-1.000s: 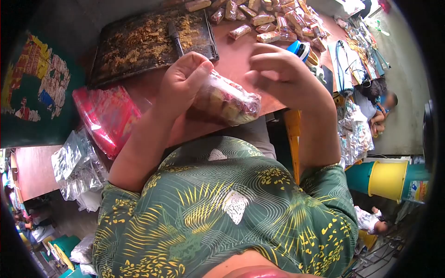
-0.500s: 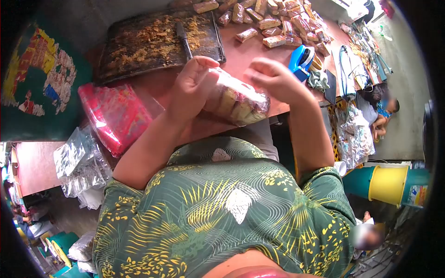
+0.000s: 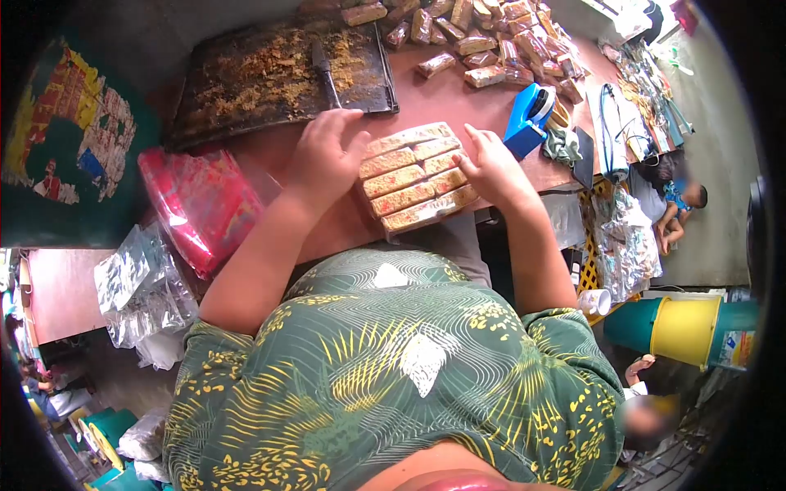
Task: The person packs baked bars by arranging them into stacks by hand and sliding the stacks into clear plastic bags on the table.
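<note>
A clear-wrapped pack of several sliced bars (image 3: 413,184) lies at the table's front edge, its rows of crumbly tan slices facing up. At its left side is my left hand (image 3: 327,155), fingers apart and holding nothing. My right hand (image 3: 494,168) is at the pack's right side with the fingers spread, its fingertips near or on the upper right corner. Behind my left hand, a knife (image 3: 324,74) rests on a dark tray (image 3: 246,123) covered with crumbs. A blue tape dispenser (image 3: 528,119) stands right of my right hand.
Many wrapped bars (image 3: 483,41) are piled at the back. Pink plastic packaging (image 3: 201,204) lies at the left, with clear bags (image 3: 139,286) hanging below it. A cloth (image 3: 562,146) is beside the dispenser. People are visible at the far right and lower left.
The pack has turned so its slice rows face up, and it rests lower on the table. My left hand has let go and opened; my right hand has come down beside the pack.
</note>
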Motion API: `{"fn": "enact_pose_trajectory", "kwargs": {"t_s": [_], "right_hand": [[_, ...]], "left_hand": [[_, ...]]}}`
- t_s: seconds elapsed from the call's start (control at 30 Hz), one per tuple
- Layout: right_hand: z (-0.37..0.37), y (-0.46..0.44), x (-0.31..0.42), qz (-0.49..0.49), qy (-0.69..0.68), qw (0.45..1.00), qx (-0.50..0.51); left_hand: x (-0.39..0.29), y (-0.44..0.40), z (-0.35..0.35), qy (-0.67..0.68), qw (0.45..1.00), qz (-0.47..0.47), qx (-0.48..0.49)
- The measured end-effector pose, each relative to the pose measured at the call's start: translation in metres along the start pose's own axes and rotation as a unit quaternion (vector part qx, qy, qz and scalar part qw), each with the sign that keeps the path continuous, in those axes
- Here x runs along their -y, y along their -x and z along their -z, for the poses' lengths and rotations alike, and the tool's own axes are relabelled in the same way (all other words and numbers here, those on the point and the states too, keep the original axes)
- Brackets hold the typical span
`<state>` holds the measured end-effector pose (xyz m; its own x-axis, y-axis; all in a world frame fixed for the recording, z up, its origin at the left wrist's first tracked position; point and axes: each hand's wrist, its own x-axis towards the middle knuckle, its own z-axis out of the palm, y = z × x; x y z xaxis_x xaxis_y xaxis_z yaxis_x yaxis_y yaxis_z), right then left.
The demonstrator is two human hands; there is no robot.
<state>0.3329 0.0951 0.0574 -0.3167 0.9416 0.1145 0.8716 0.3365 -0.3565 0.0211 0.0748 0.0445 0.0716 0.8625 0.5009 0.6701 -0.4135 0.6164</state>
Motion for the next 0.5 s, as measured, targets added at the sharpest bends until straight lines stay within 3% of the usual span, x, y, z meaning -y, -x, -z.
{"fn": "enact_pose_trajectory", "kwargs": {"t_s": [0.07, 0.13, 0.23, 0.33, 0.5], "right_hand": [[-0.015, 0.001, 0.007, 0.046, 0.000, 0.998, -0.046], [-0.026, 0.003, 0.031, 0.088, 0.056, 0.991, -0.082], [-0.037, 0.008, 0.048, 0.061, 0.089, 0.994, 0.024], [-0.032, 0.006, 0.051, 0.058, 0.087, 0.994, 0.040], [-0.036, 0.003, 0.048, 0.048, 0.087, 0.994, 0.040]], "left_hand": [[-0.027, 0.009, -0.002, -0.082, 0.991, -0.109, 0.005], [-0.047, 0.027, -0.017, -0.113, 0.980, -0.068, 0.151], [-0.057, 0.042, -0.032, -0.175, 0.944, -0.037, 0.279], [-0.050, 0.043, -0.035, -0.183, 0.949, -0.062, 0.247], [-0.054, 0.036, -0.028, -0.185, 0.939, -0.041, 0.287]]}}
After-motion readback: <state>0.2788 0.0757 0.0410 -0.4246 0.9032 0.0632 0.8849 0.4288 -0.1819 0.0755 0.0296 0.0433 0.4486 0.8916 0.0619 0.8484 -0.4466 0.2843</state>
